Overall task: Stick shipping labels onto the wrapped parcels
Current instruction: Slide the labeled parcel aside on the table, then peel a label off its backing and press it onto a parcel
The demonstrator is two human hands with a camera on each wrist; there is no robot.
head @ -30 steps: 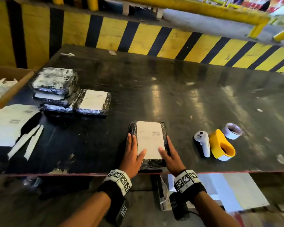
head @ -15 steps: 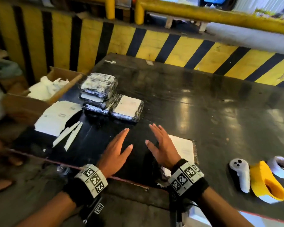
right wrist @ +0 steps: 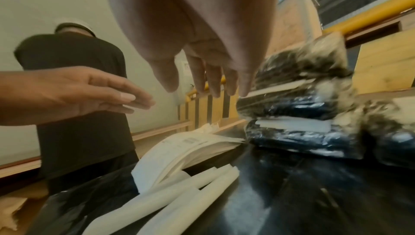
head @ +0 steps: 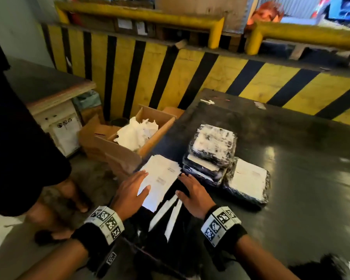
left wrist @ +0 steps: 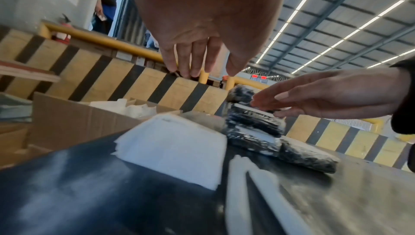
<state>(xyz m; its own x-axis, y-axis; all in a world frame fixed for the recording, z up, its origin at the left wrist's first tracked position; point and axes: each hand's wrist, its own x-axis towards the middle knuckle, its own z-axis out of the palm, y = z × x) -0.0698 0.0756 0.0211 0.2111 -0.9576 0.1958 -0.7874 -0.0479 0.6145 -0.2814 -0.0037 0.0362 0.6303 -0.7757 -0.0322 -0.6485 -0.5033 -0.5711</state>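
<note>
Setting: a warehouse bay with a yellow-and-black striped barrier (head: pixel 170 77) behind a dark, glossy work table (head: pixel 291 178); yellow guard rails run above the barrier.
Landmark: the stack of wrapped parcels (head: pixel 212 150), dark bundles in shiny film, piled near the table's left end.
Labelled parcel: a single wrapped parcel (head: pixel 248 180) with a white label on top lies flat just right of the stack, touching its base.
Label sheets: a pile of white shipping labels (head: pixel 162 178) lies just left of the stack, at the table's left edge; the right wrist view shows many sheets, their near corner curling up.
Backing strips: two narrow white paper strips (head: pixel 168 213) lie on the table in front of the stack, nearer the person than the labels.
Left hand: the left hand (head: pixel 129 193) is spread flat, palm down, over the near part of the label pile, holding nothing; the wrist views show it above the sheets, and whether any fingertip touches them cannot be told.
Right hand: the right hand (head: pixel 194 195) is also flat with straight fingers, empty, just in front of the stack, fingertips close to its lower parcels.
Box: an open cardboard box (head: pixel 119 152) of crumpled white paper stands left of the stack, beside the table.
Bystander: a person in a black shirt (head: pixel 18 148) stands further left, beyond the box.
</note>
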